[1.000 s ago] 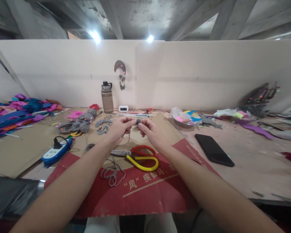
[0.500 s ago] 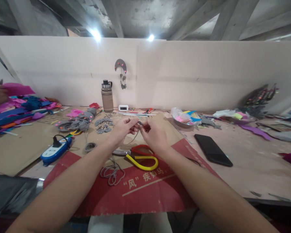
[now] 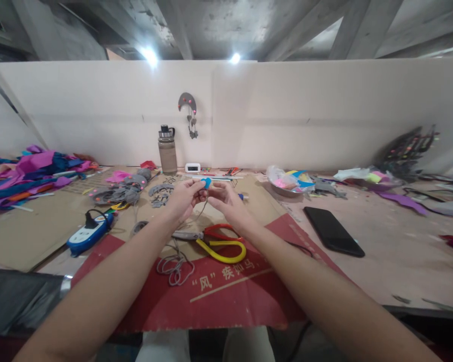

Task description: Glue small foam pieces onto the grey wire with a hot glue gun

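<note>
Lying coiled under my left forearm, the grey cord point(image 3: 175, 264) is resting on the red cardboard point(image 3: 249, 301). My left hand point(image 3: 183, 199) is now pinching a small blue piece point(image 3: 207, 182) between thumb and fingertip, where a grey bit was showing a second ago. My right hand point(image 3: 226, 201) is curling in just beside the blue piece. I cannot tell whether it is gripping.

Small blue piece point(image 3: 207, 182) — bright, pinched, held aloft
</note>
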Demonstrator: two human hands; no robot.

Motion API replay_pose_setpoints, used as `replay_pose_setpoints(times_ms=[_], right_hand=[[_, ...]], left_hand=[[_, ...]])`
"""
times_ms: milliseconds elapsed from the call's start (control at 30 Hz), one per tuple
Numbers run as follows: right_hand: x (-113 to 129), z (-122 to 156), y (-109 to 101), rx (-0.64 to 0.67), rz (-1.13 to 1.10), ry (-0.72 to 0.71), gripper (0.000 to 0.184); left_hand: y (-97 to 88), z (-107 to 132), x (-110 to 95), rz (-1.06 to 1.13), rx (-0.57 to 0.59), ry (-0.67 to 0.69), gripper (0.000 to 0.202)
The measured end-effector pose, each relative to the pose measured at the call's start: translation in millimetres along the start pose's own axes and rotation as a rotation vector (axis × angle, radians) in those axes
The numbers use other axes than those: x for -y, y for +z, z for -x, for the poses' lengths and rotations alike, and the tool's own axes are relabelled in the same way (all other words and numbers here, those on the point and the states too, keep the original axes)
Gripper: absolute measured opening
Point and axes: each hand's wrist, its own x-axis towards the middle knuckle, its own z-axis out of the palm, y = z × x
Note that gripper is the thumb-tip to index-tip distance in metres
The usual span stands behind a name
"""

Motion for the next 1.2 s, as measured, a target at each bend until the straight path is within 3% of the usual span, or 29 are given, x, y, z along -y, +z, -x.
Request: replay_pose_setpoints(times_ms=[100,200,333,433,600,700,800,1000,1067,1100,1200], right_hand=[[-7.0,-0.3,4.0,0.024,-0.194,0.120,0.035],[-5.8,0.2,1.1,0.005,-0.237,0.214,0.025],[3.1,2.0,-1.2,0.081,-0.325,0.255,0.025],[7.5,2.2,0.9,0.052,-0.369,0.235,0.024],[6.6,-3.2,-6.2,-0.188,-0.182,0.058,0.018],[4.3,-6.1,-13.6,-0.249,-0.075,0.009,0.016],[3.4,-6.2,-14.8,-0.246,-0.023,0.014,0.017],[15.9,-5.7,-13.8,-0.227,0.127,0.035,0.020],[24.6,-5.3,-20.3,-0.142,0.298,0.070,0.021],[28.9,-4.4,-24.5,-0.037,0.414,0.092,0.021],[38.4,1.7,-34.3,0.480,0.756,0.179,0.033]], left_hand=[[0.4,1.0,-1.1,-0.002,0.008,-0.008,0.014],[0.6,1.0,-4.3,-0.002,0.002,0.022,0.012],[-1.9,-1.2,-11.3,0.008,-0.054,0.031,0.011],[-5.1,-2.3,-16.0,0.016,-0.093,0.011,0.012],[-5.2,1.7,-18.2,-0.068,-0.056,-0.147,0.012],[-1.5,6.5,-15.0,-0.083,0.141,-0.274,0.013],[1.5,8.4,-10.0,-0.053,0.283,-0.309,0.012],[-3.5,0.3,-11.0,0.063,0.189,-0.207,0.006],[-9.8,-3.9,-17.5,0.118,0.116,-0.161,0.005],[-13.8,-6.1,-21.5,0.139,0.071,-0.144,0.004],[-28.1,-13.3,-34.1,0.210,-0.062,-0.067,0.002]])
